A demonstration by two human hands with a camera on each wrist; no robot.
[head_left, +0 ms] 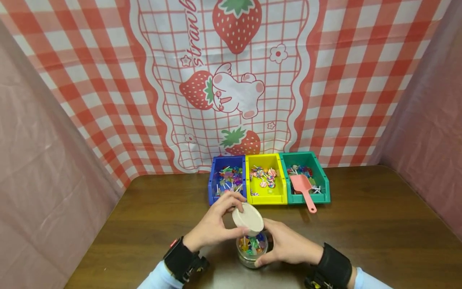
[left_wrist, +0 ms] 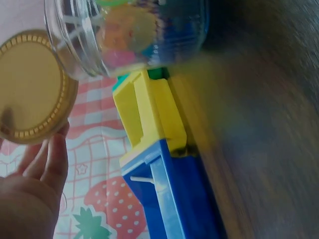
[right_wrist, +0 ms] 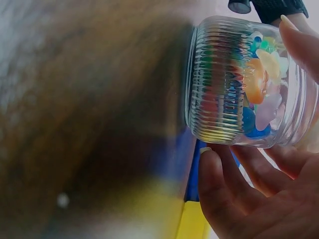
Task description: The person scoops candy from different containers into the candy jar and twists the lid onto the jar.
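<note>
My left hand [head_left: 213, 223] holds a round cream lid [head_left: 249, 220] by its edge, tilted just above the mouth of a clear glass jar [head_left: 248, 263]. Around the jar's side curl the thumb and fingers of my right hand [head_left: 290, 243]. Small colourful candy-like pieces [head_left: 252, 245] fill the jar, which stands upright on the table. The lid's underside [left_wrist: 30, 87], with a ridged rim, faces the camera in the left wrist view. From the right wrist, the jar [right_wrist: 214, 84] shows ribbed lower walls and smooth glass near its neck.
Behind the hands, a blue bin [head_left: 212, 186], a yellow bin [head_left: 268, 199] and a green bin [head_left: 325, 192] stand side by side, holding small candy pieces. A pink scoop [head_left: 302, 184] leans over the green bin's front. A checked strawberry cloth [head_left: 346, 100] hangs behind the wooden table [head_left: 375, 224].
</note>
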